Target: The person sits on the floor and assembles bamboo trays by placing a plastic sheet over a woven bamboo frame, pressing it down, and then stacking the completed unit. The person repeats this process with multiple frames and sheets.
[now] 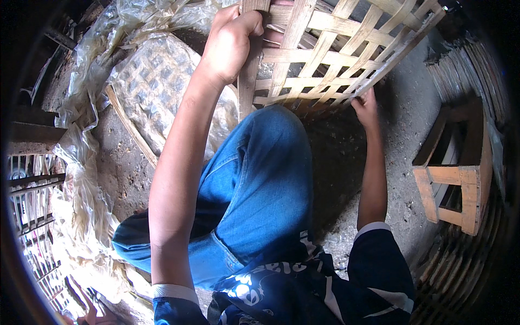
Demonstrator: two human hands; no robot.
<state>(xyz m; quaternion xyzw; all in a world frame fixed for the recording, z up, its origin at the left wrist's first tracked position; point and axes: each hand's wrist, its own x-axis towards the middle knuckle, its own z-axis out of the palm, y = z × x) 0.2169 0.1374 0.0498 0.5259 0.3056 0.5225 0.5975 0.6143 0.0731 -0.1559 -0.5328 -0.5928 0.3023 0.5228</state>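
A woven bamboo panel (303,56), an open lattice of flat pale strips, is held up at a slant in front of my raised knee. My left hand (230,46) is closed round the flat wooden strip (249,81) along its left edge; some of the fingers are behind the lattice. Lower on the right, my right hand (366,110) grips the panel's edge rail, its fingertips partly hidden. The panel's top runs out of the picture. Beside my left forearm, another woven panel (157,81) lies on the floor under clear plastic.
Crumpled clear plastic sheeting (81,141) runs along the left side, near a slatted wall (32,216). A small wooden stool (460,176) stands to the right, with a stack of thin sheets (471,70) beyond it. Corrugated material (460,271) lies at the lower right.
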